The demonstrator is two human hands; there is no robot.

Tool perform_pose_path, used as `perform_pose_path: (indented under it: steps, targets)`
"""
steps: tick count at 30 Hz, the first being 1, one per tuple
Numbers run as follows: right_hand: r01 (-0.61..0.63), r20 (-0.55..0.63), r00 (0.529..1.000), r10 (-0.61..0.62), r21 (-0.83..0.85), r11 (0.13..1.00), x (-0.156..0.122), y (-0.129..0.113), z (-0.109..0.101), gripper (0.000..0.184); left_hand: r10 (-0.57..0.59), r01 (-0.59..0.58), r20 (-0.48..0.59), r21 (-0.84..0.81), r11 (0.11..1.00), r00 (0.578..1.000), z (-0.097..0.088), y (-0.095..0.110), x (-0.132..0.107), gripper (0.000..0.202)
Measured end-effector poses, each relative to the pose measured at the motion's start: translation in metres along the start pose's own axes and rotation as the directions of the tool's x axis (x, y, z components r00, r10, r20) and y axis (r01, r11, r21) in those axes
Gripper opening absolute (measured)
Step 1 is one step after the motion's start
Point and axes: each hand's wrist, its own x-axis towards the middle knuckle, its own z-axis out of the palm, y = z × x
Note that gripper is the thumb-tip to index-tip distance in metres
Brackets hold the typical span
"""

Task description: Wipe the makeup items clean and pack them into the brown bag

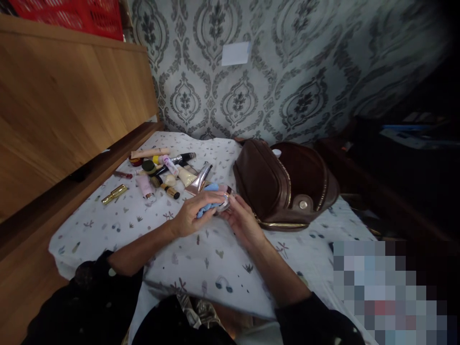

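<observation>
A blue cloth [204, 209] and a small clear container [226, 204] are held together by the left hand [191, 212] and the right hand [244, 215] over the bench [194, 261].

The fingers of the left hand are curled closed around the crumpled blue cloth, which is pressed against the clear container; by the right hand, nearly closed, the container's right side is gripped. What is inside cannot be told. Both are held just left of a brown leather bag [258, 175], which is unzipped at the top. Cosmetics are strewn to the left: a rose-gold tube [199, 180] is laid just beyond the cloth, beside a cream tube [186, 177]; a lilac tube [145, 187] and a gold lipstick case [114, 194] are placed farther left. Behind, a white card [235, 53] is seen against patterned wallpaper [183, 98].
</observation>
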Motion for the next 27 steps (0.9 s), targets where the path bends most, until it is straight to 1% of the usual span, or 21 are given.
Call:
perform_pose_path:
  steps: [2, 5, 9, 14, 16, 18, 20, 22, 24, 27]
  targets:
    - [-0.008, 0.000, 1.000, 0.008, 0.028, 1.000, 0.000, -0.002, -0.001, 0.033, 0.018, -0.018, -0.009, -0.002, 1.000, 1.000, 0.000, 0.000, 0.001, 0.028]
    - [-0.031, 0.020, 0.999, 0.029, 0.078, 0.997, 0.001, -0.005, -0.002, 0.032, -0.012, 0.012, -0.021, 0.002, 1.000, 1.000, -0.001, 0.000, 0.001, 0.027]
    - [-0.050, 0.084, 0.996, 0.042, 0.100, 0.994, 0.000, -0.008, -0.001, 0.034, -0.129, 0.130, -0.046, 0.013, 0.991, 0.991, -0.005, -0.001, -0.001, 0.025]
    - [-0.120, 0.152, 0.983, 0.101, 0.127, 0.985, -0.004, -0.010, 0.002, 0.036, -0.312, 0.308, -0.100, -0.052, 0.950, 0.945, -0.009, -0.001, 0.000, 0.028]
    - [-0.143, 0.174, 0.978, 0.119, 0.131, 0.981, -0.005, -0.008, 0.004, 0.037, -0.350, 0.342, -0.121, -0.080, 0.936, 0.929, -0.010, -0.001, 0.001, 0.030]
    - [-0.141, 0.190, 0.974, 0.121, 0.093, 0.986, -0.006, -0.006, 0.005, 0.037, -0.369, 0.358, -0.137, -0.095, 0.929, 0.919, -0.011, -0.001, 0.002, 0.032]
    - [-0.126, 0.199, 0.973, 0.119, 0.022, 0.992, -0.006, -0.002, 0.005, 0.039, -0.372, 0.361, -0.150, -0.099, 0.928, 0.916, -0.012, 0.000, 0.003, 0.033]
    - [-0.112, 0.199, 0.973, 0.119, -0.045, 0.993, -0.005, 0.002, 0.005, 0.041, -0.347, 0.336, -0.149, -0.091, 0.937, 0.926, -0.012, 0.001, 0.003, 0.030]
    - [-0.098, 0.186, 0.976, 0.111, -0.081, 0.992, -0.003, 0.005, 0.004, 0.043, -0.285, 0.279, -0.125, -0.060, 0.958, 0.950, -0.012, 0.004, 0.003, 0.027]
    - [-0.057, 0.153, 0.986, 0.066, -0.065, 0.996, -0.001, 0.006, 0.002, 0.043, -0.139, 0.138, -0.059, -0.007, 0.990, 0.989, -0.010, 0.008, 0.004, 0.027]
